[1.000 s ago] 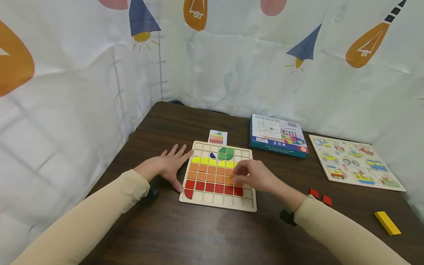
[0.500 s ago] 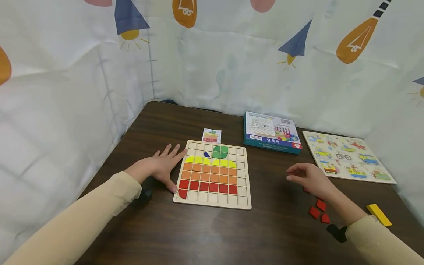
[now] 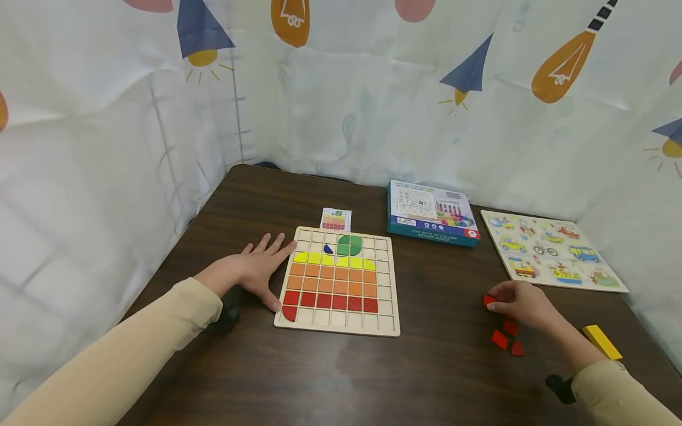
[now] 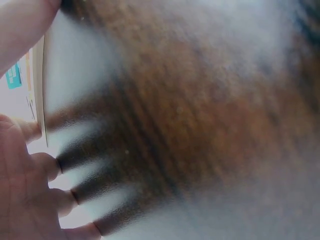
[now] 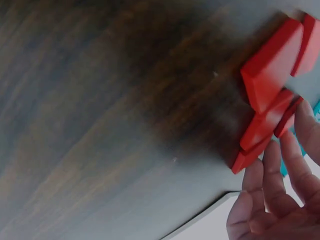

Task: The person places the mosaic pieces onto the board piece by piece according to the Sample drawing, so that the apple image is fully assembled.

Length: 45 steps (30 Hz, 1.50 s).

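Note:
A wooden grid board (image 3: 337, 329) lies on the dark table, filled with yellow, orange and red tiles and a green and blue piece on top. My left hand (image 3: 249, 270) rests flat on the table against the board's left edge (image 4: 41, 90), fingers (image 4: 30, 200) spread. My right hand (image 3: 521, 304) is far right of the board, over a cluster of loose red tiles (image 3: 501, 339). Its fingertips pinch one red tile (image 3: 487, 300). In the right wrist view the fingers (image 5: 272, 200) touch the stacked red tiles (image 5: 272, 70).
A small pattern card (image 3: 335, 219) lies behind the board. A blue box (image 3: 430, 212) and a vehicle puzzle (image 3: 549, 257) sit at the back right. A yellow block (image 3: 602, 342) lies near the right edge. Printed curtains wall the table on the left and back.
My right hand left the board's red row, swung right and came down on the loose red tiles. The left hand stayed beside the board.

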Available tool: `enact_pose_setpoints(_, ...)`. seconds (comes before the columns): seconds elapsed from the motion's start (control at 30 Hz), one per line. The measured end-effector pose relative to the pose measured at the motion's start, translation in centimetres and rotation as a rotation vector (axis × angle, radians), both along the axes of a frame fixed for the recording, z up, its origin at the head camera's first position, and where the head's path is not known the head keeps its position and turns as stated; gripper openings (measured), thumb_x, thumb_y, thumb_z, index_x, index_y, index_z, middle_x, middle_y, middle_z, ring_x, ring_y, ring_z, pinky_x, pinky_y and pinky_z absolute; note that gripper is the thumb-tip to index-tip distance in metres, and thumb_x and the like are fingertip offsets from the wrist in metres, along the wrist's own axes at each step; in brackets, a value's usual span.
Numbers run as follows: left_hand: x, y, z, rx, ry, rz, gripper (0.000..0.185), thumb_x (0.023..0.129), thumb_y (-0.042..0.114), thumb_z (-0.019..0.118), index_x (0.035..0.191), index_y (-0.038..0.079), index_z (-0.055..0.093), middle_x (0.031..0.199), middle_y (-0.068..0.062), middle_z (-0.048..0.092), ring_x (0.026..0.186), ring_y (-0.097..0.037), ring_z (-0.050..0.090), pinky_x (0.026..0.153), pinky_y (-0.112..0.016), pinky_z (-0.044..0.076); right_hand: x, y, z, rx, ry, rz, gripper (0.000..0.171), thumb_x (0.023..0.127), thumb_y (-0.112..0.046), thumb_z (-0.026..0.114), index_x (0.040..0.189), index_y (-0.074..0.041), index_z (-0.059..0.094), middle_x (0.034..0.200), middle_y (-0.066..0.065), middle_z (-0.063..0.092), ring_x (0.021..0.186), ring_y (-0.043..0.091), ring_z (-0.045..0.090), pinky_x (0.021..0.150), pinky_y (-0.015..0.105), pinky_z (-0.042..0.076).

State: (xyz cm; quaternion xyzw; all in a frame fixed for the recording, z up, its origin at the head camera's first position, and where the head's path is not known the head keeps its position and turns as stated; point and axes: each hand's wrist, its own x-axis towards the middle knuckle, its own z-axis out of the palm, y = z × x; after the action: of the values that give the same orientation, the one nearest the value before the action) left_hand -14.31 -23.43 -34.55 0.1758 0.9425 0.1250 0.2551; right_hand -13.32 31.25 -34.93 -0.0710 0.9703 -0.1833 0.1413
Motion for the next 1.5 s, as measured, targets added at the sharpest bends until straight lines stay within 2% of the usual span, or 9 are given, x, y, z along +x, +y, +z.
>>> enact_pose_setpoints(0.1, 0.0, 0.0, 0.0, 0.003, 0.0, 0.003, 0.141, 0.063, 0.057, 0.091, 0.164, 0.005, 0.008, 0.169, -0.032, -0.002, 0.153, -0.059, -0.004, 0.117, -0.078, 0.007, 0.0, -0.3, -0.1, 0.012, 0.014, 0.002, 0.031, 0.09, -0.022, 0.079, 0.108, 0.002, 0.07, 0.099, 0.012, 0.075, 0.087, 0.021, 0.067, 0.077, 0.043, 0.056)
enact_pose_setpoints(0.3, 0.0, -0.1, -0.1, 0.007, 0.002, 0.003, 0.142, 0.063, 0.057, 0.091, 0.164, 0.006, 0.007, 0.169, -0.032, -0.002, 0.153, -0.059, -0.005, 0.117, -0.078, 0.007, 0.2, -1.0, 0.0, 0.012, 0.026, -0.012, 0.024, 0.087, -0.017, 0.081, 0.099, -0.003, 0.065, 0.093, 0.008, 0.071, 0.08, 0.019, 0.059, 0.069, 0.032, 0.049)
enact_pose_setpoints(0.6, -0.1, -0.1, -0.2, -0.005, 0.003, -0.001, 0.142, 0.062, 0.059, 0.091, 0.164, 0.006, 0.007, 0.169, -0.031, -0.001, 0.153, -0.059, -0.004, 0.116, -0.079, 0.007, 0.2, -3.2, 0.1, -0.078, 0.054, 0.007, 0.022, 0.089, -0.018, 0.081, 0.096, -0.005, 0.063, 0.088, 0.003, 0.068, 0.079, 0.017, 0.058, 0.069, 0.031, 0.049)
enact_pose_setpoints(0.87, 0.0, -0.3, 0.0, 0.014, -0.011, 0.003, 0.144, 0.061, 0.063, 0.09, 0.165, 0.008, 0.007, 0.169, -0.03, -0.002, 0.153, -0.058, -0.006, 0.117, -0.078, 0.005, -0.9, -10.8, 1.1, -0.206, 0.028, 0.06, 0.018, 0.091, -0.021, 0.079, 0.096, -0.009, 0.068, 0.095, 0.005, 0.069, 0.089, 0.02, 0.061, 0.076, 0.033, 0.049)
enact_pose_setpoints(1.17, 0.0, -0.1, -0.3, 0.001, -0.011, 0.009, 0.141, 0.065, 0.059, 0.09, 0.165, 0.007, 0.005, 0.17, -0.029, -0.003, 0.154, -0.057, -0.006, 0.117, -0.078, 0.006, -1.1, -20.8, 1.5, -0.343, -0.036, 0.239, 0.01, 0.089, -0.017, 0.081, 0.091, -0.012, 0.073, 0.092, -0.001, 0.073, 0.087, 0.018, 0.06, 0.079, 0.03, 0.051)
enact_pose_setpoints(1.5, 0.0, 0.0, 0.0, -0.013, -0.018, 0.017, 0.139, 0.066, 0.057, 0.09, 0.165, 0.008, 0.005, 0.17, -0.028, -0.004, 0.154, -0.056, -0.007, 0.119, -0.076, 0.005, 0.1, -28.6, 1.7, -0.323, -0.145, 0.441, 0.006, 0.09, -0.017, 0.08, 0.093, -0.013, 0.078, 0.083, -0.004, 0.075, 0.075, 0.011, 0.061, 0.073, 0.024, 0.052)
